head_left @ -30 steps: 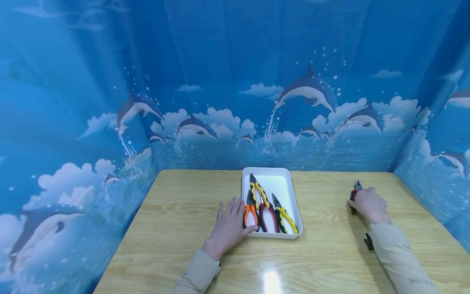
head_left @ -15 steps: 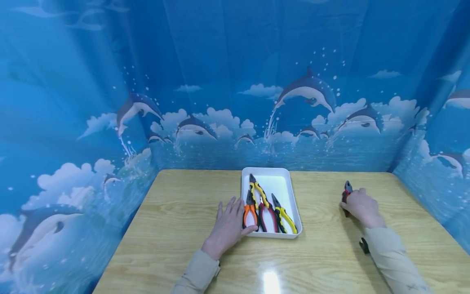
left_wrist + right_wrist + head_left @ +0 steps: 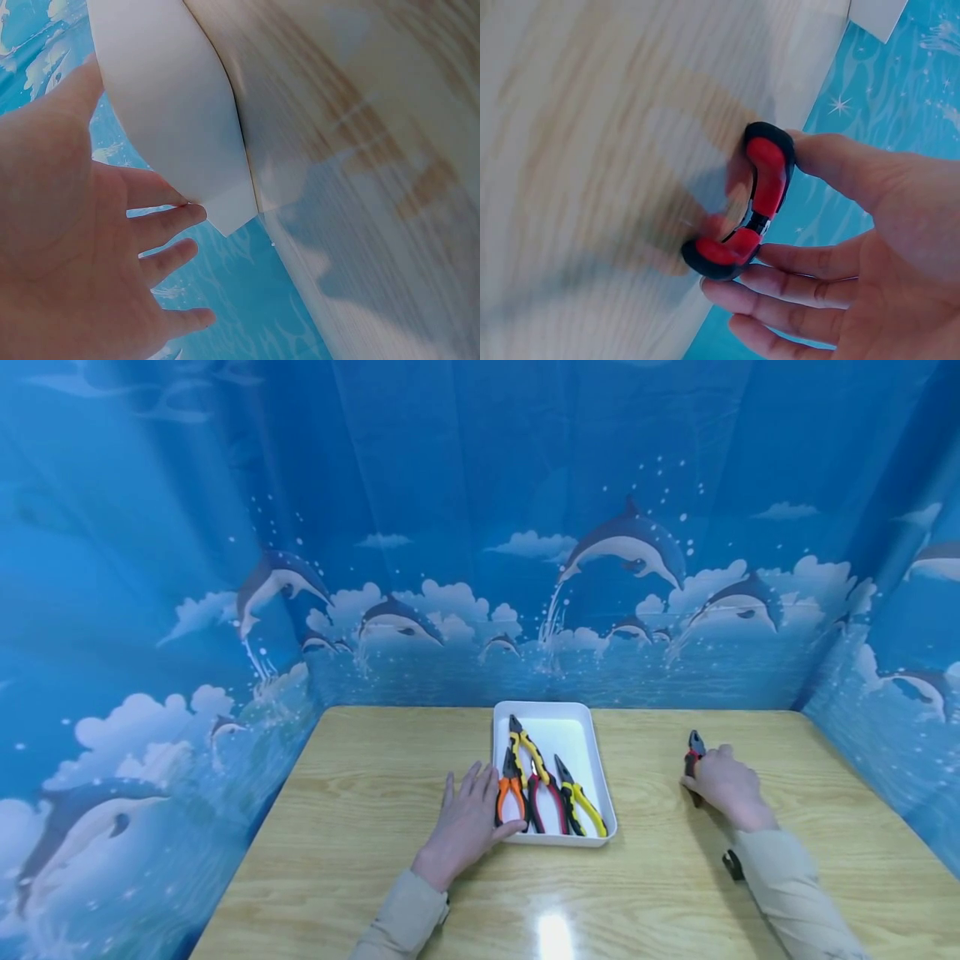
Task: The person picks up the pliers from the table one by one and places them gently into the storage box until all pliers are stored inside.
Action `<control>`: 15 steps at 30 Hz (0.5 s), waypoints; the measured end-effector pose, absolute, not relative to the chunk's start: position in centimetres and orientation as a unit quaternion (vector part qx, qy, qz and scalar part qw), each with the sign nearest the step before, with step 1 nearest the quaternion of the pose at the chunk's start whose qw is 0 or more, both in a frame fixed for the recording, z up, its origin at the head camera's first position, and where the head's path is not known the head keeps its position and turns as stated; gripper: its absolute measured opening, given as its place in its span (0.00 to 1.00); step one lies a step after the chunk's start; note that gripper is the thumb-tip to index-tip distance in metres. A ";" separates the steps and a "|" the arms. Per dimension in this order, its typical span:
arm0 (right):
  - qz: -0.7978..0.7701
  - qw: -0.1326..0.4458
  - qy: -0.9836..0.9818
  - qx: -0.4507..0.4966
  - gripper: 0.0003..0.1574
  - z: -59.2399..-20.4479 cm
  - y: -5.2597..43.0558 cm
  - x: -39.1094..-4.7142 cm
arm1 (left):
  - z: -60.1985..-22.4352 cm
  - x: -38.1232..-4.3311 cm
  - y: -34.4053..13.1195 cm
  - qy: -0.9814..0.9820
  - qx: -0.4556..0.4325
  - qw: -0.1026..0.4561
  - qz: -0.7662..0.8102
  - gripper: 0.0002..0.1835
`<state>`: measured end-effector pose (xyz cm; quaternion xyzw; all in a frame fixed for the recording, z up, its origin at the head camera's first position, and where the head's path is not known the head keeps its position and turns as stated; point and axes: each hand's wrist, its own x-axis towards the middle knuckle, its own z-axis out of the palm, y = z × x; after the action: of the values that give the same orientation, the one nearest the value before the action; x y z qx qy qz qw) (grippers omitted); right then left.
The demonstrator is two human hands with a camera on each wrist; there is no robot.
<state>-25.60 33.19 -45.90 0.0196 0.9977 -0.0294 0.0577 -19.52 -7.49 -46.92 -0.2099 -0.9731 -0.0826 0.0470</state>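
Note:
My right hand grips red-and-black pliers on the right of the table, head pointing away. In the right wrist view the thumb lies against one handle of the pliers and the fingers against the other. My left hand rests with straight, spread fingers at the left wall of a white tray, its thumb over the near left corner. Several pliers lie inside: orange ones, red-handled ones, yellow-and-black ones and yellow long-nose ones. The left wrist view shows the fingertips at the tray's wall.
The wooden table runs back to a blue curtain printed with dolphins. More curtain hangs along the left and right sides. Bare wood lies between the tray and the right hand.
My right hand has moved left with the pliers, closer to the tray. The left hand and the tray have stayed put.

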 end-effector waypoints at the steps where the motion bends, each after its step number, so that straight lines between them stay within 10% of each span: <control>1: -0.028 0.058 0.998 0.018 0.33 -45.8 33.0 -25.5 | -46.9 -19.5 -7.5 -0.973 -0.210 0.047 -0.082 0.49; 15: -0.015 0.037 0.999 -0.001 0.35 -46.0 31.1 -25.1 | -47.0 -19.5 -7.5 -0.974 -0.208 0.043 -0.083 0.49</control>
<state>-25.07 31.14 -45.99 -0.0008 0.9992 -0.0153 0.0373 -19.54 -7.49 -47.00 -0.2085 -0.9736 -0.0829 0.0430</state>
